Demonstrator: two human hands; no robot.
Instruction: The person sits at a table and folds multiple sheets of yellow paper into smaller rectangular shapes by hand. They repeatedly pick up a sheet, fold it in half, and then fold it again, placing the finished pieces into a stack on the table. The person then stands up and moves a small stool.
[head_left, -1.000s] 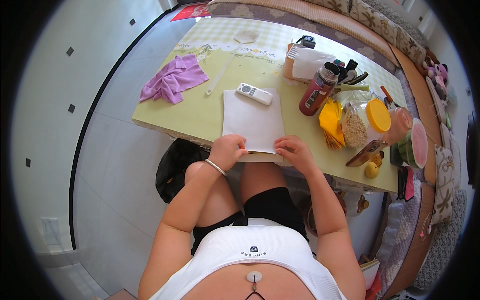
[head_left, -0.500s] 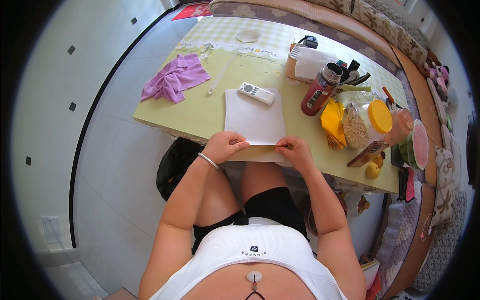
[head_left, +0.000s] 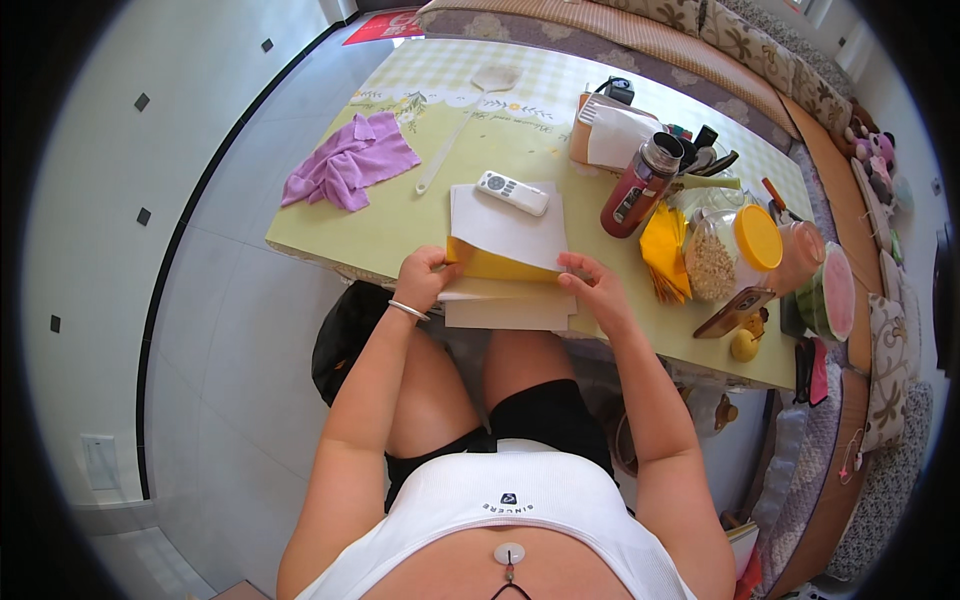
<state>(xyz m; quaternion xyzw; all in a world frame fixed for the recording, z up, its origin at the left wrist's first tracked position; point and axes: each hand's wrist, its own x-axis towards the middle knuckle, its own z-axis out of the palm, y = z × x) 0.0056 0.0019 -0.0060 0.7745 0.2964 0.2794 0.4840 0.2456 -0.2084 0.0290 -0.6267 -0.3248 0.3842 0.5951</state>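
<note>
My left hand (head_left: 424, 280) and right hand (head_left: 596, 290) pinch the paper (head_left: 510, 232) near its close corners; it lies between my fingers and beyond. It looks light, bendy, easy to crease, best held by edges. Farther out, a white remote (head_left: 513, 194) rests on it.

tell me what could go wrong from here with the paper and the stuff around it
The white remote lies on the white sheet, whose near edge is raised between the left hand and the right hand; lifting further might make it slide. The red bottle, seemingly uncapped, stands to the right of the paper, so a knock could tip it. The pale sheet jutting past the table's near edge might slip off.
</note>
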